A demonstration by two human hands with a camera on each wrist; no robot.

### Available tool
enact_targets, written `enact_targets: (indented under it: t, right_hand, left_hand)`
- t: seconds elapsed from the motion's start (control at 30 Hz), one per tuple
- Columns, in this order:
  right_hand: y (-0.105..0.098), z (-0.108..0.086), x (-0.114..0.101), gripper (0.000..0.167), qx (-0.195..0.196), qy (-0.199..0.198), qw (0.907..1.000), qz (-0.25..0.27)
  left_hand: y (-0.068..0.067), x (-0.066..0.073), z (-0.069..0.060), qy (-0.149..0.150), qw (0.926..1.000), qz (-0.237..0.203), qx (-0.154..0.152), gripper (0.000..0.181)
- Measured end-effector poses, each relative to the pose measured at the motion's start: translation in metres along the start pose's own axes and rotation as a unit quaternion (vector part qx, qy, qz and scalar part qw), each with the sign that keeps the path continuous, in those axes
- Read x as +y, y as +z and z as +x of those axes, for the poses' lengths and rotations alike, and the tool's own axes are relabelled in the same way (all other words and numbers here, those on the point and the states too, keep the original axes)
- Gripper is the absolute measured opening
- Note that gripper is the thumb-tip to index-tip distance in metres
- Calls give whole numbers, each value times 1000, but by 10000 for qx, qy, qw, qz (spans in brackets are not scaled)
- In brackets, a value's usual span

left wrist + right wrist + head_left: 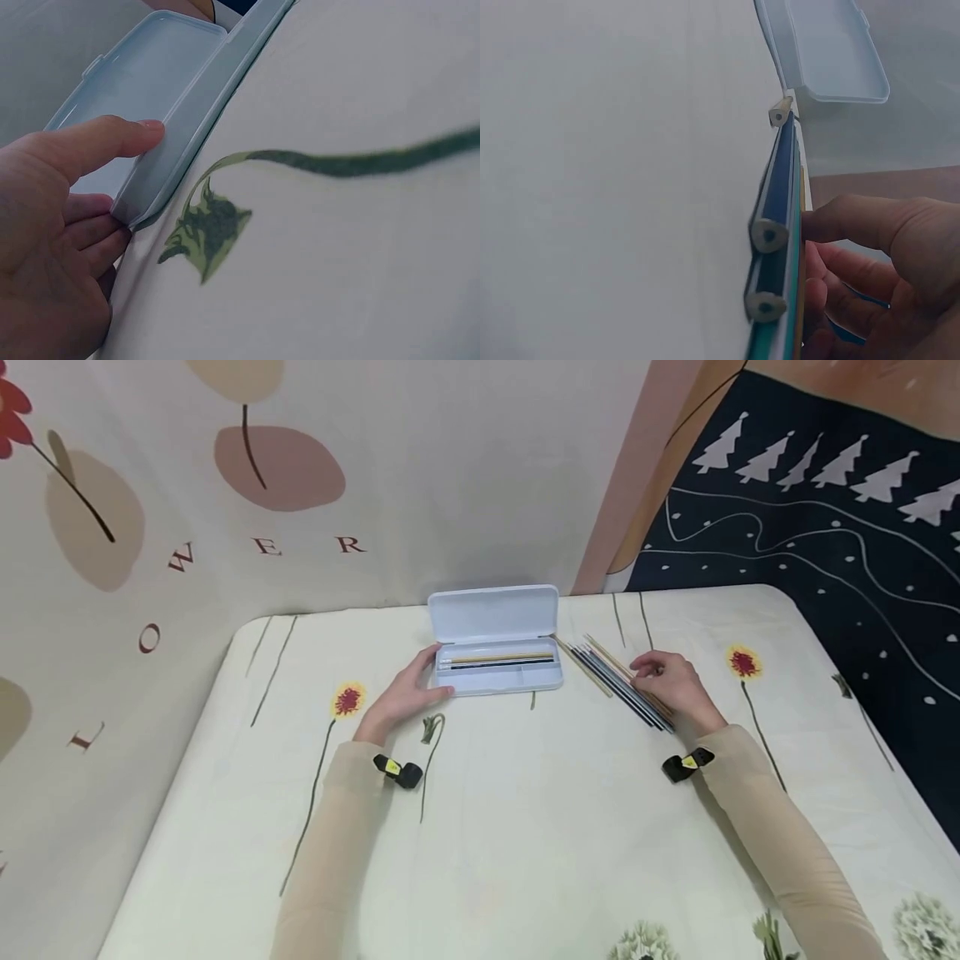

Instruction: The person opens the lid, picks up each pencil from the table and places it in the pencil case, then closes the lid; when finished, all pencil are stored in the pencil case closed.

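A pale blue pencil case (480, 682) lies with its lid (495, 614) raised; a yellow pencil (495, 657) and a dark one are inside. My left hand (405, 693) grips the case's left end, thumb along the front side (161, 169) and fingers round the end. Right of the case, several coloured pencils (618, 685) lie in a slanting bundle. Bent over their right side is my right hand (675, 685), its thumb at the bundle's edge in the right wrist view. Blue (849, 330) shows between those fingers; whether they hold a pencil is unclear.
A pale flowered cloth (510, 827) covers the table. Behind it hangs a light printed sheet (465, 477), with a dark one (795, 552) showing white trees on the right. One light pencil (592, 675) lies at the bundle's left side, close to the case.
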State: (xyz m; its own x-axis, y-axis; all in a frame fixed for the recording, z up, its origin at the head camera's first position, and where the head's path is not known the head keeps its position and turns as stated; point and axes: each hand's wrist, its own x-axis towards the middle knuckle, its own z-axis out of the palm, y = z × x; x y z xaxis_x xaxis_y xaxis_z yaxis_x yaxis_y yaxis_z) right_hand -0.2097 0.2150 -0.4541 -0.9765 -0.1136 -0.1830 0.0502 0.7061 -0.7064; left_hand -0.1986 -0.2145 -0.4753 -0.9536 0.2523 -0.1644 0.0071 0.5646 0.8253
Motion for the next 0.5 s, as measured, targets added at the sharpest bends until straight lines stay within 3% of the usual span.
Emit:
enact_targets:
  t: [0.5]
  right_hand:
    - [-5,-4,2,28,54,56,9999,153]
  left_hand:
    - [0,3,0,-38,10000,-77,17,88]
